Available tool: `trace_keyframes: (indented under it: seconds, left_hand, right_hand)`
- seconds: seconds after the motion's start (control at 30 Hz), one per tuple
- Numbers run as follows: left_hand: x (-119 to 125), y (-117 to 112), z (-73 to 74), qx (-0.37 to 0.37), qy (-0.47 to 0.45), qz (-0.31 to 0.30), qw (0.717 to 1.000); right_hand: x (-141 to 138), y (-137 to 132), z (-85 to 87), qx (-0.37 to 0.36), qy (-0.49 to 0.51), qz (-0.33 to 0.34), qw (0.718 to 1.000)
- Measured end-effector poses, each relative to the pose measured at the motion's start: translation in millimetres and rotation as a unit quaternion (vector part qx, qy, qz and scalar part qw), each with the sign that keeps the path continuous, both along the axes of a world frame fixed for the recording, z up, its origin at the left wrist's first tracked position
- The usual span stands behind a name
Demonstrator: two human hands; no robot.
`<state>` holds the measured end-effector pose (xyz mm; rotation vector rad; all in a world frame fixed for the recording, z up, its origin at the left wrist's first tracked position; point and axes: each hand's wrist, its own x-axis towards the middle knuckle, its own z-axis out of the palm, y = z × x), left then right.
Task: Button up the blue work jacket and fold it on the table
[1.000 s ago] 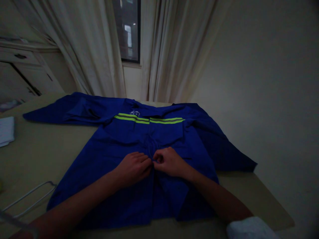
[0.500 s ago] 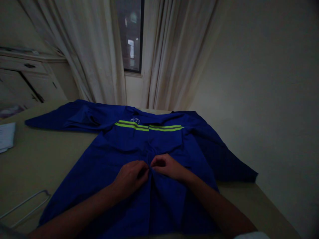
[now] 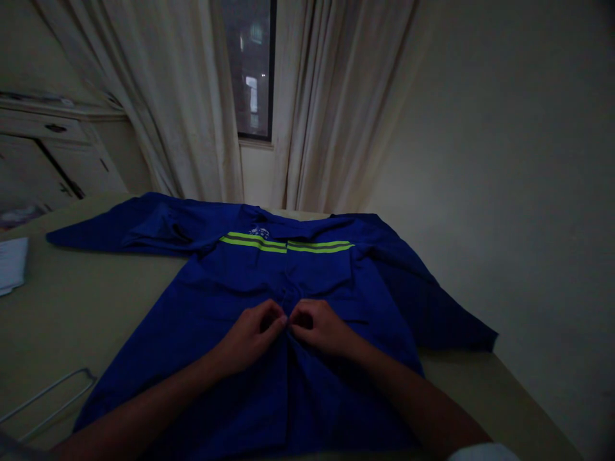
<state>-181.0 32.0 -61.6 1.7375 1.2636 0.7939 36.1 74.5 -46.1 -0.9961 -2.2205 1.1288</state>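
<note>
A blue work jacket [image 3: 230, 282] with two bright yellow-green stripes [image 3: 287, 244] across its chest lies flat on a beige table [image 3: 72, 307], its sleeves spread to both sides. My left hand [image 3: 252, 333] and my right hand [image 3: 317, 328] meet at the jacket's front opening, near its middle. Both hands are closed, each pinching an edge of the blue cloth at the centre seam. What lies between the fingertips is too dark and small to make out.
A metal wire frame [image 3: 45, 400] lies at the table's near left. White papers [image 3: 12, 264] sit at the far left edge. Pale curtains [image 3: 192, 102] and a dark window [image 3: 250, 64] stand behind the table, with a cabinet [image 3: 52, 147] at the left and a plain wall at the right.
My hands stayed at the front opening, shifting slightly up along it; the fingers of both re-pinched the cloth. The camera tilted up a little.
</note>
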Motion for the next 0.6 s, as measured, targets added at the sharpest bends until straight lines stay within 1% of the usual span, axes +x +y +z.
trace_keyframes:
  seconds: [0.1,0.2,0.37,0.43,0.5,0.6]
  left_hand:
    - [0,2,-3.0,-0.005,-0.026,-0.01,1.0]
    - [-3,3,-5.9,0.001,-0.047,-0.047,0.998]
    - [-10,8,-4.1,-0.011,-0.079,-0.104,0.991]
    - [-11,10,-5.7,-0.029,-0.116,-0.107,0.987]
    - [-11,14,-9.3,-0.052,-0.159,-0.098,0.981]
    - [-10,18,-16.0,-0.081,-0.178,-0.075,0.978]
  right_hand:
    - [-2,-2,-0.4,0.05,-0.005,0.004,0.999]
    - [-2,-3,0.3,0.067,-0.003,0.013,0.998]
    - [0,-1,1.2,0.097,0.019,0.027,0.995]
    - [0,-2,0.6,0.122,0.025,0.031,0.992]
    - [0,-3,-1.3,0.152,0.024,0.032,0.988]
    - [-1,-6,-6.2,0.222,-0.002,0.032,0.974]
